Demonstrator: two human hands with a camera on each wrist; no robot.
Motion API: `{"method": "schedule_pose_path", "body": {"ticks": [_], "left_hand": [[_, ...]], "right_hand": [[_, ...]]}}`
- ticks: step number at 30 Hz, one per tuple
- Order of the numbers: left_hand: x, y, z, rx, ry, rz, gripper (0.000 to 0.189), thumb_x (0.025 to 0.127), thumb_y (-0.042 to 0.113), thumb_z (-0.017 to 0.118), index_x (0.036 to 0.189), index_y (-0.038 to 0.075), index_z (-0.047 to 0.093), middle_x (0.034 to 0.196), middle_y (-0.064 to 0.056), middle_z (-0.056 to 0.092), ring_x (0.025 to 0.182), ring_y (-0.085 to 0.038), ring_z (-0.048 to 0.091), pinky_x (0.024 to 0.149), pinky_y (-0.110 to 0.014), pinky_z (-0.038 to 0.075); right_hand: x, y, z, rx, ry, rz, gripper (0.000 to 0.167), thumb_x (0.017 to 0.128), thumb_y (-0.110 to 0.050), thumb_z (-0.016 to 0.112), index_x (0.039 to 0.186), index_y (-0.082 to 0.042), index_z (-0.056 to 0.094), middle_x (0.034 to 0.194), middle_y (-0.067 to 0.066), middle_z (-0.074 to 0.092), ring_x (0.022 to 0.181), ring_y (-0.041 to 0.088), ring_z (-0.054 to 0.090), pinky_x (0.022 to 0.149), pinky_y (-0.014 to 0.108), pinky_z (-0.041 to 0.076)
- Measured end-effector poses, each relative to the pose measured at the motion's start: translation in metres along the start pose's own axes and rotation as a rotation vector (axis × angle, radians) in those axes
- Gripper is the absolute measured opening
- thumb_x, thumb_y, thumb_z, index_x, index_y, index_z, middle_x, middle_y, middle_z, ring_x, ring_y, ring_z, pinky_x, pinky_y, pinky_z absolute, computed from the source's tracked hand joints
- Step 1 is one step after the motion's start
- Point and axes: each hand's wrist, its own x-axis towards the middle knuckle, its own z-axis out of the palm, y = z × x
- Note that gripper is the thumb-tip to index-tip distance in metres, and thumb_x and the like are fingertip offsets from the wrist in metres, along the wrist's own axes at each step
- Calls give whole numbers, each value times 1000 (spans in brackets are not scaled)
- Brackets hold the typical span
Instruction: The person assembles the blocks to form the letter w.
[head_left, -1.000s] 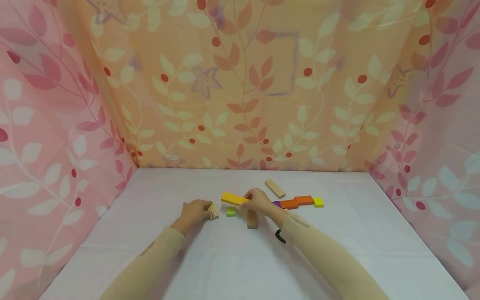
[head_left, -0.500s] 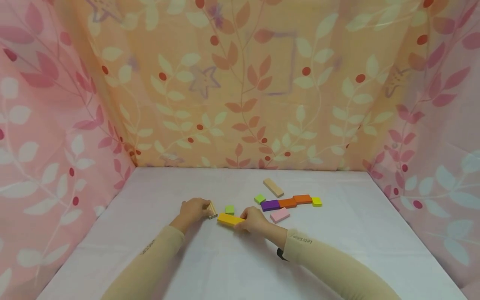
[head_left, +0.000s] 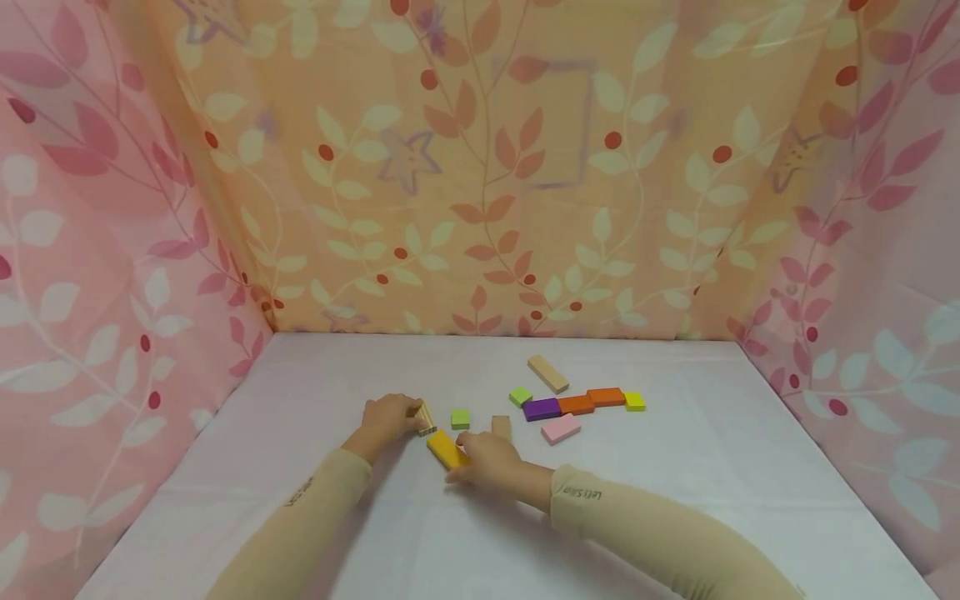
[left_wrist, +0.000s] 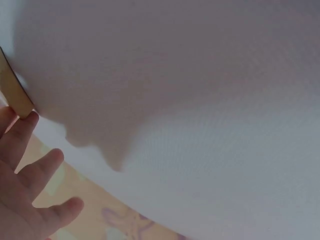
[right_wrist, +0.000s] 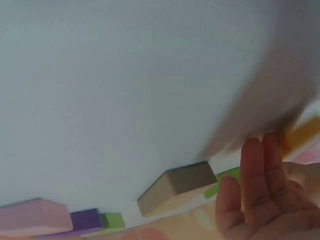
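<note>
In the head view my left hand (head_left: 390, 419) pinches a striped light-wood block (head_left: 426, 418) at its left side, on the white table. The left wrist view shows the fingertips at the end of a wooden block (left_wrist: 16, 92), with other fingers spread apart. My right hand (head_left: 491, 461) grips a yellow block (head_left: 446, 449) by its right end, just in front of the striped block. A small green block (head_left: 461, 419) lies between and beyond the hands. Behind the right hand, partly hidden, is a brown wooden block (head_left: 501, 427); the right wrist view shows this brown block (right_wrist: 177, 185) more fully.
Right of the hands lie a purple block (head_left: 542, 409), two orange blocks (head_left: 605, 397) and a small yellow block (head_left: 634, 402) in a row. Near them are a pink block (head_left: 561, 428), another green block (head_left: 521, 397) and a plain wooden block (head_left: 547, 373). Patterned cloth (head_left: 480, 167) walls the table.
The right hand has brought the yellow block nearer the front and turned it from lying crosswise to slanting. The brown and pink blocks show more than a second ago. The left hand stays on the striped block.
</note>
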Motion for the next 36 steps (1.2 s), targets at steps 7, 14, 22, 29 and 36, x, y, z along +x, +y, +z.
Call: {"method": "schedule_pose_path", "body": {"ticks": [7,14,22,29,36], "left_hand": [[-1,-3,1,15,-1,-9,54,85,40,69,130,10,62,131,-16,60,130,-42,44,105,-70,20],[-1,0,0,-12,0,-6,54,84,38,71,129,9,62,129,-16,61,125,-40,50,103,-69,27],[0,-2,2,-10,-1,-8,52,87,35,71,129,7,63,128,-15,62,120,-36,55,97,-62,37],[1,-2,1,-44,-22,-17,54,87,35,71,130,6,62,128,-17,61,121,-38,54,99,-64,34],[3,-2,3,-62,-47,-26,54,88,34,70,131,3,60,129,-19,60,123,-40,52,102,-67,30]], "right_hand": [[2,13,-6,-219,-145,-326,41,87,-19,75,127,-12,67,98,2,63,81,10,53,76,18,48],[7,23,-4,-362,-71,-488,39,89,-23,71,127,-17,66,125,4,62,110,19,57,95,27,47],[12,11,4,-455,-98,-373,41,91,-32,67,131,-22,63,142,-6,52,136,22,41,101,55,40],[12,-12,7,-555,-48,-323,38,90,-30,71,126,-22,67,136,-4,58,120,17,56,91,41,47],[14,-14,9,-537,-46,-288,38,87,-28,74,125,-23,68,134,-5,59,111,16,60,81,31,49]]}}
